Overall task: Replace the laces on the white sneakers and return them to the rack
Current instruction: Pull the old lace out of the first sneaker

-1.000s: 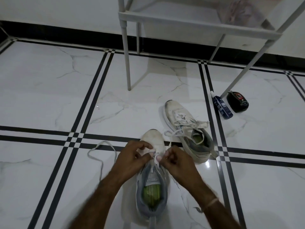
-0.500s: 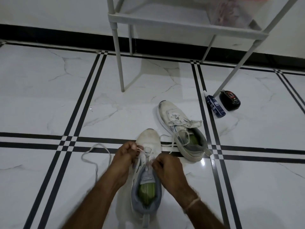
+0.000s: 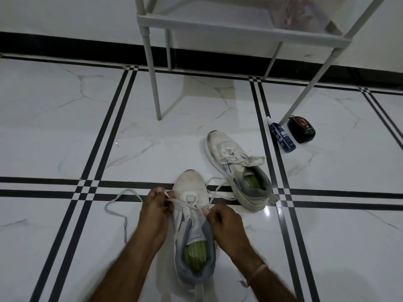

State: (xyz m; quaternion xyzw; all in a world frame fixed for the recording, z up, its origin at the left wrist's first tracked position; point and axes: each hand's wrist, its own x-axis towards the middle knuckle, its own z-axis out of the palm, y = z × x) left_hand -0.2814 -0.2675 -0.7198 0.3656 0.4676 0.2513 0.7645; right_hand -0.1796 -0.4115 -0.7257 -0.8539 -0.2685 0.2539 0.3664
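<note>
Both forearms are extended forward and down over the white marble floor (image 3: 65,138). A flat white lace (image 3: 185,204) is pinched at either side by the curled left hand (image 3: 156,205) and right hand (image 3: 224,221), fingers closed on it. Between the fingers lies the near white mesh sneaker (image 3: 192,214); the second white sneaker (image 3: 235,168) lies beyond the right fingers, below the grey metal rack (image 3: 239,22).

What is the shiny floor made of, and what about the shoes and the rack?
The floor looks like polished marble or marble-look tile: white with grey veins, black stripes and a bright glare spot. The near shoe and the far shoe seem to be white fabric or synthetic leather, matt and scuffed, with grey padded collars. The rack looks like grey painted metal or plastic tubing; I cannot tell which.
</note>
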